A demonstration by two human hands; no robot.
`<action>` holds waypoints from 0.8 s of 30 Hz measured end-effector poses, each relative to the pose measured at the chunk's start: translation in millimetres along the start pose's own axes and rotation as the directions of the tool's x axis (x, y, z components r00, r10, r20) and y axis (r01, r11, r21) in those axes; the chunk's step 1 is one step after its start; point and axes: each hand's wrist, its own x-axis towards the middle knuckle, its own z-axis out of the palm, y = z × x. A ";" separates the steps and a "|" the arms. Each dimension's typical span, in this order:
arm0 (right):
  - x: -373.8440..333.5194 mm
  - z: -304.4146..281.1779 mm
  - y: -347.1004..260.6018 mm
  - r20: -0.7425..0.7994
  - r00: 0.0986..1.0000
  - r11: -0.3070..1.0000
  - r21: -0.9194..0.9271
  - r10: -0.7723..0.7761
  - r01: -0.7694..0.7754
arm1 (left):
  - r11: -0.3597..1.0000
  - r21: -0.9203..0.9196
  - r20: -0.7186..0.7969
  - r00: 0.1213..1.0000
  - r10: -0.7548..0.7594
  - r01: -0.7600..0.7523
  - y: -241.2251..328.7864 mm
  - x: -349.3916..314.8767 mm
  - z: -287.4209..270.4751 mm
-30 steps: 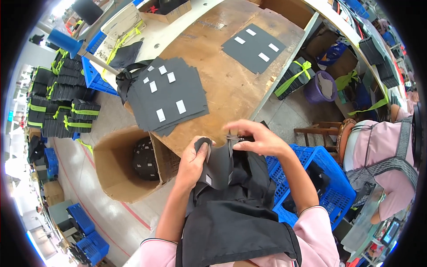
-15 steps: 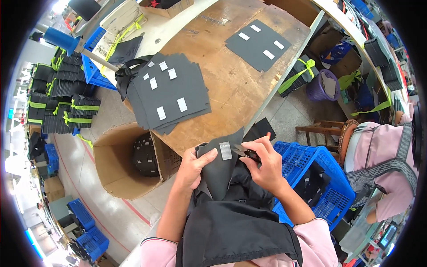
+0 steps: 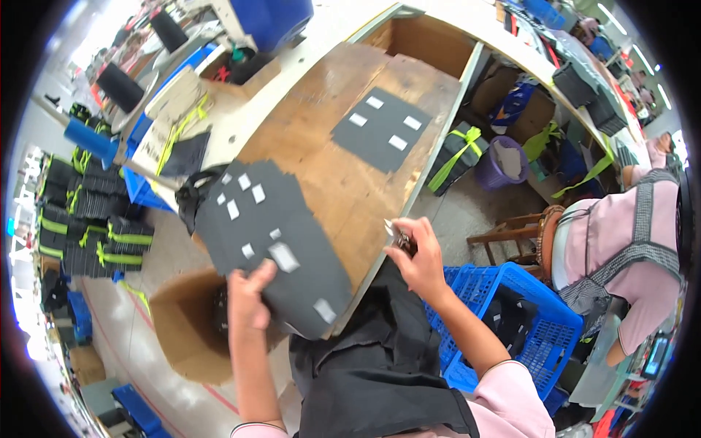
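My left hand (image 3: 250, 299) grips the left edge of a dark grey fabric piece (image 3: 307, 285), its thumb on top. White rectangular patches show on this piece, which lies spread at the near edge of the wooden board (image 3: 321, 175), slightly blurred. Behind it, partly covered, a stack of like pieces (image 3: 263, 197) also bears white patches. In my right hand (image 3: 420, 263) are small thread snips (image 3: 399, 237), tips pointing up and left, held beside the board's right edge and apart from the fabric. Another dark piece (image 3: 380, 131) with white patches lies flat farther back on the board.
A cardboard box (image 3: 179, 321) stands below left of the board. At the right are a blue plastic crate (image 3: 540, 292), a purple bin (image 3: 504, 164) and a wooden stool (image 3: 504, 237). A person in pink (image 3: 621, 241) sits there. Tied black bundles (image 3: 80, 212) are piled far left.
My left hand has moved left, carrying the fabric piece from in front of me onto the board by the stack. The snips have come away from the patch. The view has shifted.
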 end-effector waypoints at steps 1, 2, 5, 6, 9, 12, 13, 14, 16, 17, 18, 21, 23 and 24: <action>15.5 -0.6 13.3 0.023 0.999 0.999 -0.035 0.024 -0.023 | 0.997 -0.010 -0.046 0.996 0.073 -0.074 9.0 21.5 -13.8; 30.3 -1.5 28.2 0.046 0.997 0.996 -0.072 0.054 -0.051 | 0.979 0.135 -0.065 0.985 0.163 -0.153 19.9 41.1 -23.6; 77.5 13.3 52.0 -0.006 0.997 0.982 -0.174 -0.071 0.069 | 0.466 0.855 -0.212 0.667 0.715 -0.228 4.5 90.8 -59.5; 90.5 18.9 61.6 -0.024 0.996 0.981 -0.178 -0.082 0.077 | 0.189 0.981 -0.147 0.491 0.858 -0.036 -1.0 95.9 -57.0; 115.6 35.7 86.5 0.182 0.982 0.829 -0.555 0.042 0.068 | -0.127 0.964 0.246 0.606 0.756 -0.234 -23.2 70.8 -24.6; 128.3 52.0 100.2 0.367 0.930 0.700 -0.657 -0.028 0.280 | -0.293 0.934 0.327 0.822 0.466 -0.205 -48.9 66.0 -29.3; 131.8 51.0 108.6 0.315 0.929 0.721 -0.597 -0.192 0.351 | -0.231 0.950 0.297 0.840 0.455 -0.211 -54.1 70.7 -30.4; 134.3 47.8 115.4 0.302 0.930 0.712 -0.604 -0.211 0.358 | -0.167 0.961 0.271 0.854 0.445 -0.218 -55.6 74.3 -30.2; 143.8 40.5 121.7 0.223 0.928 0.765 -0.525 -0.299 0.373 | -0.173 0.959 0.279 0.847 0.452 -0.224 -48.7 76.7 -14.0; 139.8 38.6 118.4 0.178 0.928 0.789 -0.490 -0.326 0.371 | -0.074 0.953 0.286 0.791 0.541 -0.293 -54.0 73.1 -11.8; 133.2 37.0 116.4 0.127 0.928 0.808 -0.458 -0.351 0.369 | 0.015 0.925 0.289 0.726 0.624 -0.381 -59.4 74.9 -7.8; 72.6 30.4 60.3 0.200 0.786 0.554 -0.609 -0.585 0.567 | 0.779 0.385 0.263 0.868 0.421 -0.494 -73.8 63.8 6.0; 8.1 18.7 31.3 0.261 0.671 0.557 -0.396 -0.694 0.730 | 0.766 -0.432 0.558 0.808 -0.187 0.476 -53.7 33.4 26.5; -26.5 14.6 15.0 0.352 0.667 0.605 -0.282 -0.657 0.745 | 0.767 -0.430 0.573 0.801 -0.176 0.476 -52.9 32.5 30.5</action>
